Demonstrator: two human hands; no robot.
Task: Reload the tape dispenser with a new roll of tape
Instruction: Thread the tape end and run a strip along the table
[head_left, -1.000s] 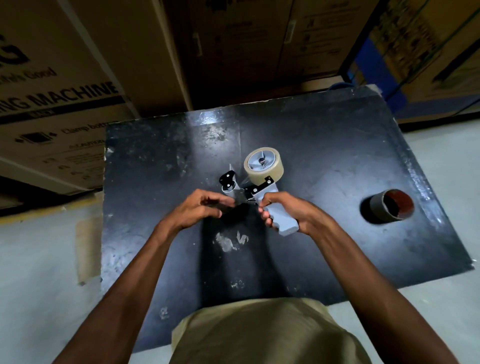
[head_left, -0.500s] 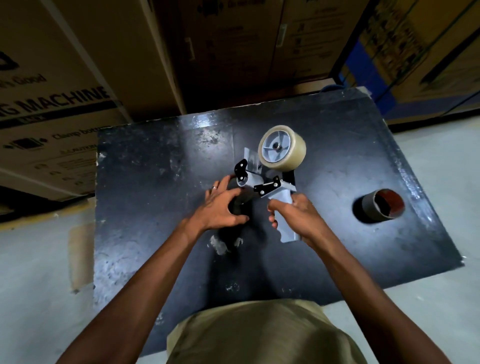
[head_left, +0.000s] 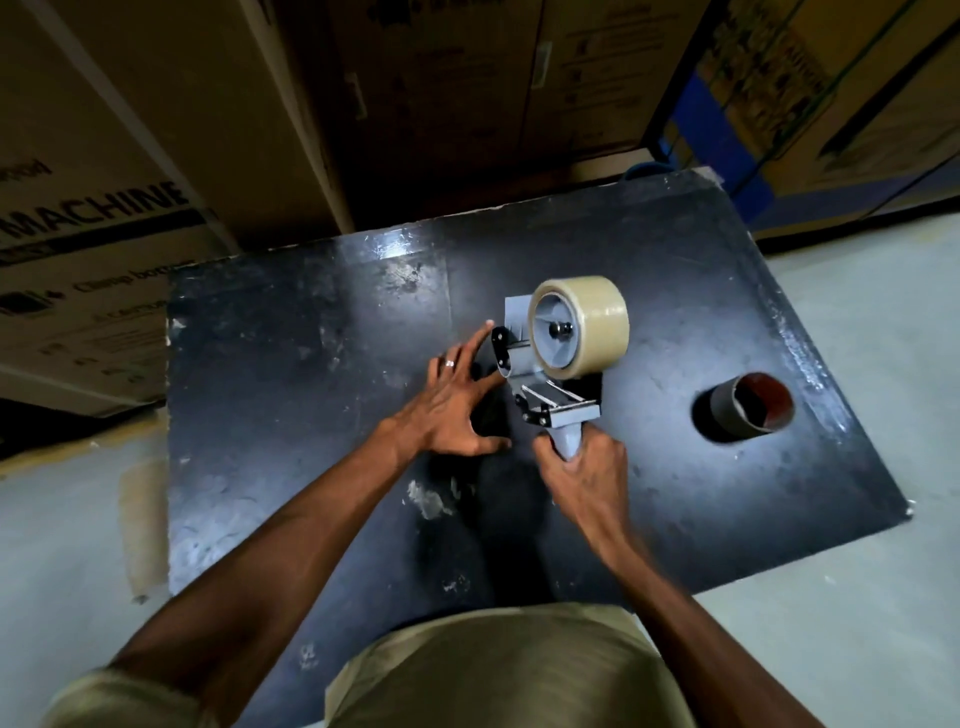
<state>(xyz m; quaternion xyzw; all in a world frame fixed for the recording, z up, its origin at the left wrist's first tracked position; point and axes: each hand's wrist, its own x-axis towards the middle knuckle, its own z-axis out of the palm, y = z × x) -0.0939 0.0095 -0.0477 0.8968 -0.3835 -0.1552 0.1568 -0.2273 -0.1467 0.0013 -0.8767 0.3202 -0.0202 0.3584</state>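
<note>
A grey tape dispenser (head_left: 550, 364) stands upright above the black table (head_left: 291, 364), with a full roll of beige tape (head_left: 592, 322) on its hub. My right hand (head_left: 584, 467) is closed around the dispenser's grey handle from below. My left hand (head_left: 452, 405) is spread with fingers apart just left of the dispenser's black front flap (head_left: 501, 351), one fingertip close to it. A ring shows on that hand. It holds nothing.
An empty cardboard tape core (head_left: 748, 405) lies on its side at the table's right. Stacked cardboard boxes (head_left: 130, 156) stand behind the table. A blue frame (head_left: 727, 130) is at the back right. Grey floor surrounds the table.
My right hand has raised the dispenser from tilted to upright and shifted it right. My left hand let go of the front end and opened out flat beside it.
</note>
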